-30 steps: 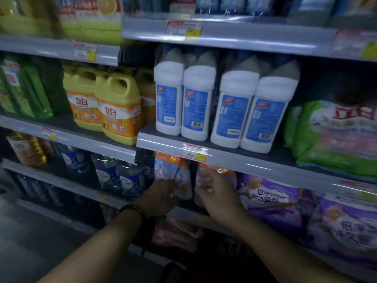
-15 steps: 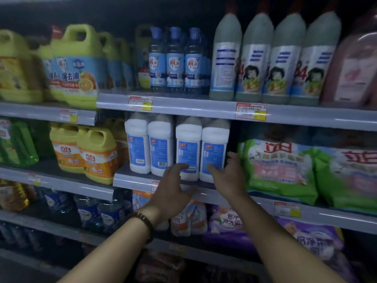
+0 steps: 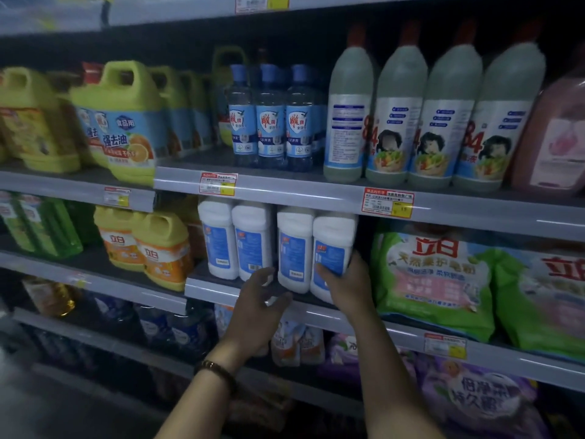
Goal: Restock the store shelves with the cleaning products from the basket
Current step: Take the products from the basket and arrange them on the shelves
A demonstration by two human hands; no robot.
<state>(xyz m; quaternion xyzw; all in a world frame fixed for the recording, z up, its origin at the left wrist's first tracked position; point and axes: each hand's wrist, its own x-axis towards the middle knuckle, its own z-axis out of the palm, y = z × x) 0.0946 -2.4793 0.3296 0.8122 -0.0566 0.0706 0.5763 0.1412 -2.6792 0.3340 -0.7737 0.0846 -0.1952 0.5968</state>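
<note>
You face grey metal shelving (image 3: pixel 316 191) with smooth, glossy price rails, stocked from left to right. At right on the middle shelf slump soft, crinkled green bags (image 3: pixel 433 280). On the shelf above, boxy yellow-green jugs (image 3: pixel 123 122) with moulded handles stand at left. To their right runs a row of tall, round-shouldered translucent bottles (image 3: pixel 395 122) with red caps.

Four squat white plastic bottles (image 3: pixel 253 239) with blue labels stand at the near edge of the middle shelf, in two close pairs. Your right hand (image 3: pixel 351 286) grips the rightmost bottle (image 3: pixel 332 236) low down, thumb across the front of the label and fingers curled round its right side. Its base is at the shelf's near lip.

Your left hand (image 3: pixel 256 308) hovers just left of it, fingers spread apart and holding nothing, fingertips near the second bottle's base. A beaded bracelet (image 3: pixel 218 370) circles your left wrist. A red-and-yellow paper price tag (image 3: pixel 387 202) sits on the rail above.
</note>
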